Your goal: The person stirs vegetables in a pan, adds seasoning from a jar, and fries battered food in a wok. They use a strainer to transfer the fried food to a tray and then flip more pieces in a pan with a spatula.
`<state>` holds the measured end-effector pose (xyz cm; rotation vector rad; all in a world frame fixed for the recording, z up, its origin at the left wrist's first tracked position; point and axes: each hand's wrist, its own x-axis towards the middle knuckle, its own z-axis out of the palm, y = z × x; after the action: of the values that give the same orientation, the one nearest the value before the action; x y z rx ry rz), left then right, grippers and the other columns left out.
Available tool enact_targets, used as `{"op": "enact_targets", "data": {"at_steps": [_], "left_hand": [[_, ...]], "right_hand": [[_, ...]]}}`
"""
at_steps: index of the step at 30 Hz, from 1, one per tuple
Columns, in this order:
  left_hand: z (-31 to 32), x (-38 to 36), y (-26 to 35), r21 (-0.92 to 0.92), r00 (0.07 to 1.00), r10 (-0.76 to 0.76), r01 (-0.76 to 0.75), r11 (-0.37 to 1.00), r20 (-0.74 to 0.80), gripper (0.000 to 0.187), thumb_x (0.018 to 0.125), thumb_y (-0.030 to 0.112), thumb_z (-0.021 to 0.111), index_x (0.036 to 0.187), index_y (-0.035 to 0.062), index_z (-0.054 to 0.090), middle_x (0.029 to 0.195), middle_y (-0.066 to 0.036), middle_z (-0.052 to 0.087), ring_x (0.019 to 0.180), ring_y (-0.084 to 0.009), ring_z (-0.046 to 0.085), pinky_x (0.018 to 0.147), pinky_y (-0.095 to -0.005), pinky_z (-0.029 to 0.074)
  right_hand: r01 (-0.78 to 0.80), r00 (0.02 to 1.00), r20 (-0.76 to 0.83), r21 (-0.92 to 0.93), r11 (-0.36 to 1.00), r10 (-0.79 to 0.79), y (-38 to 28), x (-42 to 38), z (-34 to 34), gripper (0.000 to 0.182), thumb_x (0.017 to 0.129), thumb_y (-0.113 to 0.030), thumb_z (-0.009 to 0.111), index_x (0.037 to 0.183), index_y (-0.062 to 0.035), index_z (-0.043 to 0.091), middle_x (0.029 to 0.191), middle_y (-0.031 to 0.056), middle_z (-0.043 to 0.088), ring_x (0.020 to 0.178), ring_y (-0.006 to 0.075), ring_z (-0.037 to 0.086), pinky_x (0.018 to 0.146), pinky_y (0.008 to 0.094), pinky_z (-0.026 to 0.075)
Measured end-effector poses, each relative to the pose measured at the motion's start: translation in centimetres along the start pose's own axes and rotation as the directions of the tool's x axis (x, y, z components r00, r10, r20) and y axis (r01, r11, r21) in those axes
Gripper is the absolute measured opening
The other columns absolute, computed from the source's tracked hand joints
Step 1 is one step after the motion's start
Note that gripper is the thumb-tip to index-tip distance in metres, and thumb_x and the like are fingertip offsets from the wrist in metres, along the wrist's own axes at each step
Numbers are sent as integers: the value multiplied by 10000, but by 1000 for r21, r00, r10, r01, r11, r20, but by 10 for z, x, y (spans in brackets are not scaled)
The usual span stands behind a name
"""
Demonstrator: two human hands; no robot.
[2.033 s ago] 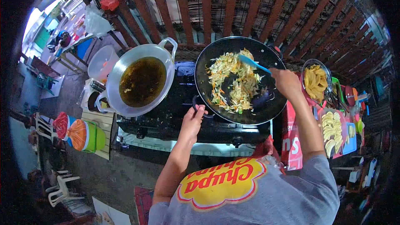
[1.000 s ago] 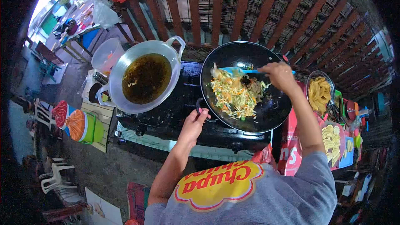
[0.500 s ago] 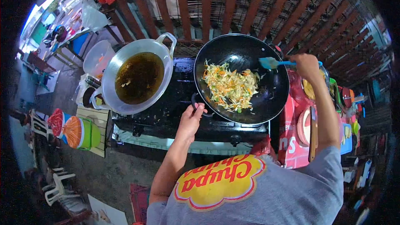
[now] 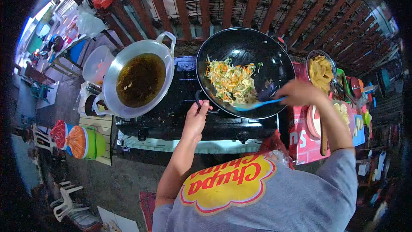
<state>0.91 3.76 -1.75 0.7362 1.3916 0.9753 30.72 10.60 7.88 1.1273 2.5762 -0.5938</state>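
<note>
A black wok [image 4: 274, 56] sits on the right side of the black gas stove [image 4: 184, 122]. Shredded vegetables [image 4: 231, 81], pale with orange and green bits, lie in a heap toward its left side. My left hand [image 4: 198, 120] is closed around the wok's dark loop handle [image 4: 200, 99] at the lower left. In my right hand [image 4: 302, 93], closed and slightly blurred, is a blue spatula [image 4: 262, 103]. Its head is in the wok at the lower edge of the vegetables, and part of it is hidden by them.
Left on the stove stands a silver pan [image 4: 112, 94] of dark oil. A bowl of yellowish food [image 4: 321, 71], a knife [image 4: 323, 139] and a blue tray [image 4: 358, 137] are at the right. Brown slats [image 4: 206, 8] rise behind; lidded tubs [image 4: 95, 141] stand at the left.
My right hand has swung down and toward me, bringing the spatula from the wok's upper right to the vegetables' lower edge. My left hand stays on the handle.
</note>
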Motion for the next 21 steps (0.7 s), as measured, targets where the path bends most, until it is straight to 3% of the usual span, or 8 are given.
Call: {"op": "enact_targets", "data": {"at_steps": [1, 3, 7, 9, 11, 14, 17, 21], "left_hand": [[0, 0, 0, 0, 1000, 2, -2, 1000, -1, 221, 806, 324, 497, 873, 121, 553, 761, 45, 514, 691, -54, 390, 651, -212, 314], [0, 2, -2, -5, 1000, 25, -25, 1000, 10, 241, 806, 333, 495, 893, 116, 553, 765, 44, 513, 697, -62, 384, 654, -218, 319], [-3, 4, -6, 40, 1000, 12, -12, 999, 4, 246, 806, 335, 494, 908, 120, 554, 771, 45, 518, 689, -64, 383, 657, -221, 323], [-2, 4, -7, 7, 999, 45, -45, 999, 11, 244, 807, 332, 493, 906, 118, 554, 778, 44, 523, 678, -66, 380, 658, -223, 326], [-1, 2, -4, -9, 999, 44, -44, 999, 15, 245, 810, 326, 490, 909, 111, 553, 781, 44, 527, 673, -66, 379, 653, -222, 328], [-1, 5, -7, 12, 999, 50, -50, 999, 13, 237, 814, 318, 487, 908, 109, 551, 778, 45, 526, 677, -63, 383, 645, -218, 328], [-1, 3, -8, -6, 999, 45, -45, 999, 12, 222, 815, 309, 487, 900, 114, 548, 778, 43, 526, 675, -58, 384, 635, -207, 325], [-2, 6, -7, 7, 999, 41, -41, 999, 14, 205, 816, 300, 487, 886, 116, 544, 774, 41, 519, 658, -52, 377, 621, -197, 320]], "right_hand": [[8, 991, -137, 82, 997, 3, -22, 16, 20, 251, 694, -159, 539, 940, -109, 551, 738, 132, 581, 713, 326, 553, 610, 405, 445], [-252, 959, -128, 23, 967, 253, -59, 51, 35, 212, 733, -144, 494, 938, -93, 517, 707, 176, 566, 667, 358, 546, 576, 435, 438], [-395, 835, -366, 121, 911, 410, -33, 70, 34, 143, 737, -119, 474, 862, -50, 484, 657, 203, 548, 657, 364, 544, 552, 461, 423], [-406, 830, -363, 130, 905, 424, -35, 52, 11, 142, 722, -88, 476, 856, -41, 486, 668, 201, 553, 664, 360, 547, 565, 450, 432], [-236, 908, -317, 159, 959, 276, -45, 46, 17, 198, 694, -59, 488, 890, -44, 502, 693, 187, 564, 662, 347, 556, 575, 429, 441], [-199, 943, -266, 37, 979, 202, -71, 76, 39, 184, 708, -69, 477, 887, -49, 511, 707, 178, 569, 665, 330, 565, 571, 422, 448], [-556, 772, -296, 112, 824, 562, -26, 118, 49, 208, 751, -113, 433, 934, -69, 522, 733, 168, 571, 697, 308, 574, 572, 408, 464], [-584, 753, -422, -77, 808, 505, -4, 63, -4, 284, 718, -85, 436, 981, -148, 523, 733, 155, 572, 711, 302, 574, 591, 401, 469]]}}
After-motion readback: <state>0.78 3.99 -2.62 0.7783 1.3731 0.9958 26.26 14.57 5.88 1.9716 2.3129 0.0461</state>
